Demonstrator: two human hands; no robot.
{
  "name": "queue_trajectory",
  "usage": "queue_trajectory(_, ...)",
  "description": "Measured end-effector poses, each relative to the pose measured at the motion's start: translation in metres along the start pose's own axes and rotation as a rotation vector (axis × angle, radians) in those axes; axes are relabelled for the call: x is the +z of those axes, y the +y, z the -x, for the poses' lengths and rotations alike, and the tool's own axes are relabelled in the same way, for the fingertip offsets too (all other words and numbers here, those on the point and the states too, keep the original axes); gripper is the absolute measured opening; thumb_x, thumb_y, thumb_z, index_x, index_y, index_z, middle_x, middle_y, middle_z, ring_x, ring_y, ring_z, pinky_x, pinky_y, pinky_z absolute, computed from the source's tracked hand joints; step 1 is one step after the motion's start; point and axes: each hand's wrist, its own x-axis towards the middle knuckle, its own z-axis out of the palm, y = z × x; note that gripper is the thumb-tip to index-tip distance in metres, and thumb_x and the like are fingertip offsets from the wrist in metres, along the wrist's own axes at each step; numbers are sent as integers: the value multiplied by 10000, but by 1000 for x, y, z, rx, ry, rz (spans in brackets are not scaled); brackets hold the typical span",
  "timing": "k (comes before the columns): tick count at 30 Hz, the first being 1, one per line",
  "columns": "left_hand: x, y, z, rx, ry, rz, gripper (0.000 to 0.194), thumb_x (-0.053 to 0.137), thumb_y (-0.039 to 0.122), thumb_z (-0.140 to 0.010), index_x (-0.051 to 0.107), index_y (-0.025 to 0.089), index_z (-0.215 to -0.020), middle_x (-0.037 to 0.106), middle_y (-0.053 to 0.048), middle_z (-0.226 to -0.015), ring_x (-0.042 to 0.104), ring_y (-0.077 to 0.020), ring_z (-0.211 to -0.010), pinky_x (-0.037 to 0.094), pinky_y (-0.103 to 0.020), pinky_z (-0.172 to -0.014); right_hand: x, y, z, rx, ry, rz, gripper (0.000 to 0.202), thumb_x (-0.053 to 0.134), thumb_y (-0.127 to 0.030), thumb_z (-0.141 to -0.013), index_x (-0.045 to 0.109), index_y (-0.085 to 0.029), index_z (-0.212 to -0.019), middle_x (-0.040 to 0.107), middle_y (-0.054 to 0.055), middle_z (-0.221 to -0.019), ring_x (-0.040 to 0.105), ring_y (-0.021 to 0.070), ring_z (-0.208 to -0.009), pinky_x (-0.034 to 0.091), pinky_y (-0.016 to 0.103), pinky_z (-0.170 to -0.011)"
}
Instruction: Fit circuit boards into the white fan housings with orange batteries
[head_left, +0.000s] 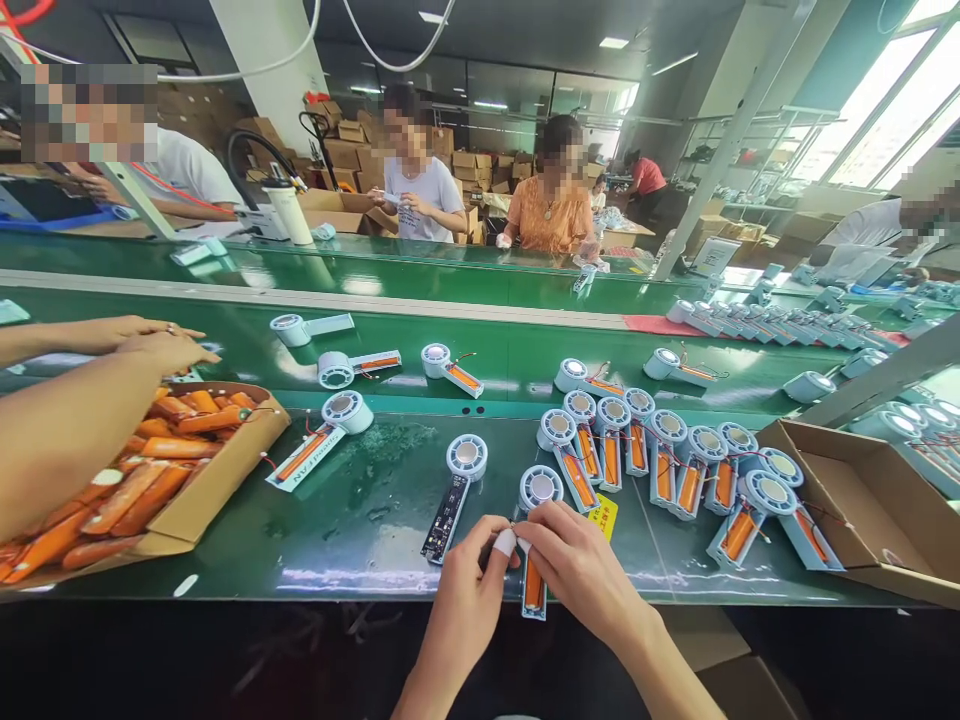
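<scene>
Meeting over a pale blue fan (pixel 541 487) at the near edge of the bench (pixel 360 545), the left hand (pixel 472 590) and right hand (pixel 589 560) have curled fingers, their tips drawn close together; what those tips grip is hidden, so I cannot tell; an orange battery (pixel 534 588) shows in the fan's handle below them; just left lies a fan with a bare circuit board (pixel 446 515); to the right, clustered fans (pixel 665 426) lie beside a cardboard box (pixel 885 470); at left, a co-worker's arms (pixel 82 430) reach over a carton (pixel 217 470) of orange batteries (pixel 150 470); farther off, spaced-out fans (pixel 435 360) lie on green belting (pixel 517 350); beyond are people (pixel 553 215).
</scene>
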Motion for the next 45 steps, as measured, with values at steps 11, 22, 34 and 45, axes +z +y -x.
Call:
queue_trajectory(11,0,-1,6,-67,71,31,344,459,335,-907,625,201,-1177,755,-72,-974,711,-179,-713,576,-282,-643,-2,-6,-8,72,68,175,224,462,-108,-978,665,-200,-962,614,55,-870,561,200,-751,429,300,-645)
queue_trajectory(22,-7,-6,3,110,53,-38,342,496,328,-936,720,220,-1171,765,-80,-1134,751,-223,-914,613,-312,-798,-2,5,-10,211,40,-173,204,555,-97,-937,661,-198,-1080,652,53,-969,601,201,-871,492,310,-741)
queue_trajectory(34,-17,7,1,-28,-36,8,377,491,357,-918,660,211,-1221,772,-58,-984,733,-192,-756,559,-275,-691,-8,2,-4,320,143,-313,187,558,-238,-954,710,-231,-1062,685,72,-1034,629,202,-867,535,324,-773)
queue_trajectory(45,-8,-3,10,92,-66,-476,543,298,152,-942,516,222,-1434,752,-92,-1033,724,-232,-982,564,-314,-804,-2,-2,25,602,162,-368,256,532,-335,-967,758,-221,-924,747,33,-793,659,184,-662,511,277,-623)
